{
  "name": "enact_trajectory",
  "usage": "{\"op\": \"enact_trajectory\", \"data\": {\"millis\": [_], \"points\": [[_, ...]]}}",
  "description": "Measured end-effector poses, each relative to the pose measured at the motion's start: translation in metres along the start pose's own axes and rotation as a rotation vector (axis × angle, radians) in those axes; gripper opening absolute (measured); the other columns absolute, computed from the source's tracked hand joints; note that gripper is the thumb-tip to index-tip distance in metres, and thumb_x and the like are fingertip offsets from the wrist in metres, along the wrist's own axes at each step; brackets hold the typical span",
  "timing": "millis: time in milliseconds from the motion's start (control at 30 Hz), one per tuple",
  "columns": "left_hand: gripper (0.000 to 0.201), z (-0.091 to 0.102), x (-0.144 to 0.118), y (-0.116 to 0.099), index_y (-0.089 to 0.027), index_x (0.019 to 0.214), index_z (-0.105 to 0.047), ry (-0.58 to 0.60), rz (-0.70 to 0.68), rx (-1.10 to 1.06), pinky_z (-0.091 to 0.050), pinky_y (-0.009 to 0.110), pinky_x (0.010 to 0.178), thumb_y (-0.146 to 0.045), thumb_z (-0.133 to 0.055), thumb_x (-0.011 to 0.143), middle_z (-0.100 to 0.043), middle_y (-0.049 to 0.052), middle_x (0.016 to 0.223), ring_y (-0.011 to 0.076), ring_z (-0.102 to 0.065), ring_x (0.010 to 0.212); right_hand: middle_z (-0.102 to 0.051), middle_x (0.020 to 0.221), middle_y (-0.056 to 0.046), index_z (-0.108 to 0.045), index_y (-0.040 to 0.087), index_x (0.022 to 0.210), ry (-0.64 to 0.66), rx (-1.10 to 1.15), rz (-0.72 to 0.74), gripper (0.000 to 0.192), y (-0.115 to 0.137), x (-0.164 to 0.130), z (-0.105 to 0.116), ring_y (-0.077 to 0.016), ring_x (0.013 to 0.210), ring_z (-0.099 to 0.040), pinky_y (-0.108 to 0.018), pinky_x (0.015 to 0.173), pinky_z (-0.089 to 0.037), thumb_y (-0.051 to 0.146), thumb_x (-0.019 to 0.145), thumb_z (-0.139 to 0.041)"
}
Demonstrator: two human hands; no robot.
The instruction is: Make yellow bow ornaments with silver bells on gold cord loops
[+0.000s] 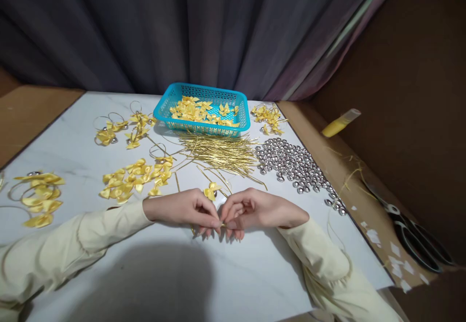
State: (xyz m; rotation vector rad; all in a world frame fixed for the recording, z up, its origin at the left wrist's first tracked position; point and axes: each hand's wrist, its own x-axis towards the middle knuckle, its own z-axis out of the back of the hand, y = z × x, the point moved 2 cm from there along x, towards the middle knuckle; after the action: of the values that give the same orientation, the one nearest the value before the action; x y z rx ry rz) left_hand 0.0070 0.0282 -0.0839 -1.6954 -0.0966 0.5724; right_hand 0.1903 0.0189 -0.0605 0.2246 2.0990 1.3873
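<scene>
My left hand (185, 209) and my right hand (257, 210) meet at the near middle of the white table (225, 273), fingertips pinched together on a thin gold cord (221, 223). A yellow ribbon bow (211, 191) with a small silver bell sits just above the fingertips, apparently on that cord. Loose yellow bows (134, 178) lie to the left of my left hand. A bundle of gold cords (222, 151) lies beyond the hands. Silver bells (296, 166) are heaped to the right.
A blue basket (165, 114) holding yellow bows stands at the back. Finished looped bows lie at the far left (38, 198), back left (122, 127) and back right (267, 117). Black scissors (411, 232) and a yellow tube (340, 123) rest on the cardboard at right.
</scene>
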Motion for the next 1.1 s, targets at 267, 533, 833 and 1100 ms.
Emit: {"op": "enact_trajectory", "data": {"millis": [267,533,833,1100], "points": [[0.020,0.000,0.000,-0.001,-0.014,0.081,-0.073,-0.002,-0.006,-0.062,-0.045,0.016,0.052,-0.031,-0.062,0.084,-0.066,0.002,0.060,0.0072,-0.056,0.050,-0.065,0.067,0.000,-0.061,0.011,0.084,-0.038,-0.006,0.017,0.013,0.002,0.002,-0.002,-0.0076,0.056,-0.061,-0.022,0.058,-0.050,0.017,0.075,-0.068],[0.020,-0.001,0.001,0.001,-0.012,0.079,-0.074,-0.037,-0.033,-0.202,-0.047,0.021,0.058,-0.030,-0.064,0.082,-0.067,0.003,0.061,0.0103,-0.058,0.054,-0.067,0.072,-0.002,-0.057,0.013,0.087,-0.127,-0.117,0.075,0.017,0.003,0.002,-0.002,-0.0097,0.061,-0.062,-0.024,0.058,-0.049,0.020,0.075,-0.067],[0.019,0.012,0.005,0.008,-0.012,0.073,-0.073,-0.246,-0.097,-0.489,-0.043,0.019,0.056,-0.031,-0.068,0.076,-0.058,0.001,0.053,0.0112,-0.056,0.057,-0.069,0.084,-0.007,-0.062,0.013,0.091,-0.692,-1.417,0.707,0.013,0.011,-0.005,-0.019,-0.0152,0.068,-0.057,-0.028,0.059,-0.044,0.013,0.089,-0.049],[0.020,0.012,0.008,0.013,-0.013,0.071,-0.072,-0.285,-0.089,-0.559,-0.044,0.019,0.057,-0.032,-0.069,0.078,-0.055,0.001,0.053,0.0133,-0.057,0.062,-0.070,0.092,-0.012,-0.061,0.007,0.102,-0.742,-1.740,0.817,0.018,-0.003,0.002,-0.020,-0.0170,0.072,-0.059,-0.029,0.058,-0.046,0.011,0.091,-0.047]]}}
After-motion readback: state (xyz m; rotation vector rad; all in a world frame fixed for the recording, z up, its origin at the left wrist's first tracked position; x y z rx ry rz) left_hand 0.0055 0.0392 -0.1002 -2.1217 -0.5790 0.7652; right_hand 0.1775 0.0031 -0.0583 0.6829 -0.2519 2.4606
